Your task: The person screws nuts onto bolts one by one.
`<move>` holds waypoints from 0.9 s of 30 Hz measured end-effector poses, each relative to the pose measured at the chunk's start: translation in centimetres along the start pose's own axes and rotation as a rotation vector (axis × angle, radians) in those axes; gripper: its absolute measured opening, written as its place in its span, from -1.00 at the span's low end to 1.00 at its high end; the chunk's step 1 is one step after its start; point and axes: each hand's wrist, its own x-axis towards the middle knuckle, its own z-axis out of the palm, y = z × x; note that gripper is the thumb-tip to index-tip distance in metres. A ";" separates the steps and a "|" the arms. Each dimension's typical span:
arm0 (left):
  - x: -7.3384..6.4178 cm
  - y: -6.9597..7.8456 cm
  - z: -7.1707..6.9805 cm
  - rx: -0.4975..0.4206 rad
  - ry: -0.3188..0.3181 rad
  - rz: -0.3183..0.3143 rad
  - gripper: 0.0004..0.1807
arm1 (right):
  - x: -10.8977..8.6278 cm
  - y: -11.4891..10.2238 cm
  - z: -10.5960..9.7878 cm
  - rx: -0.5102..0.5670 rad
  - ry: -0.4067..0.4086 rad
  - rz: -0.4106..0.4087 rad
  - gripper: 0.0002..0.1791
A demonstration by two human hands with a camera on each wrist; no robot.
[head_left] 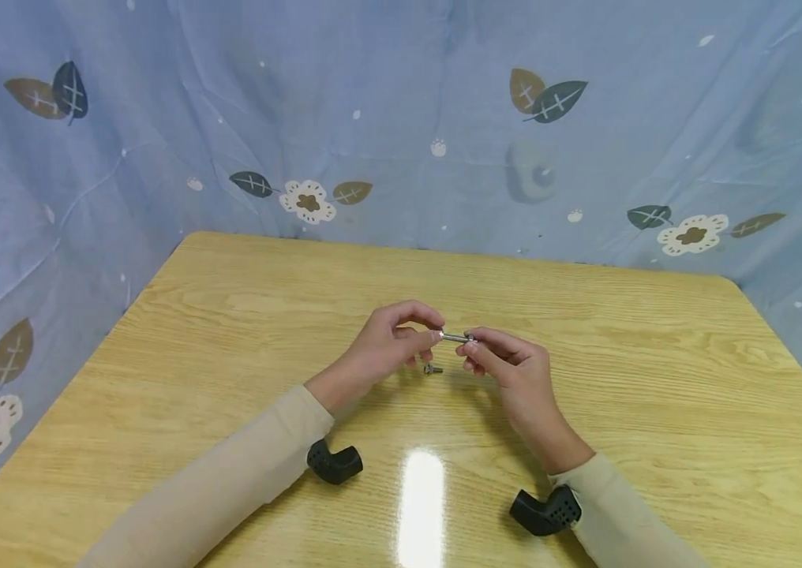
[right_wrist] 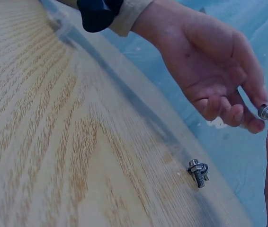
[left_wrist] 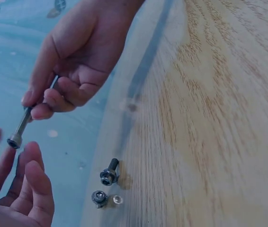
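Note:
Between the two hands a long silver socket-head bolt (head_left: pixel 454 338) is held up over the table. The right hand (head_left: pixel 520 375) pinches its shank between thumb and fingers; part of the shank is hidden there, and the far end shows past the fingers in the left wrist view. At the bolt's head (left_wrist: pixel 14 142) is the left hand (head_left: pixel 388 341), its thumb and fingers bent around the head, with the thumb blurred in the left wrist view. Below them on the wood lies a short bolt (left_wrist: pixel 110 172) with a collar of hardware near its head. Close beside it sits another small bolt (left_wrist: pixel 99 198).
The wooden table (head_left: pixel 230 315) runs back to a blue patterned curtain (head_left: pixel 408 95). A tiny shiny piece (left_wrist: pixel 118 199) is next to the short bolts. Black wrist devices (head_left: pixel 333 464) hang under both sleeves. Light glares off the table's front (head_left: pixel 421 505).

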 end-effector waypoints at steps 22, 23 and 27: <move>-0.2 -0.5 0.2 0.007 0.000 0.041 -0.85 | -0.4 0.1 0.1 -0.009 -0.012 0.000 -0.67; -0.2 -0.5 0.2 0.007 0.001 0.045 -0.85 | -0.3 0.1 0.1 -0.006 -0.013 0.001 -0.65; -0.4 -0.5 0.0 0.007 0.001 0.061 -0.82 | -0.3 0.1 0.2 0.003 -0.013 0.011 -0.61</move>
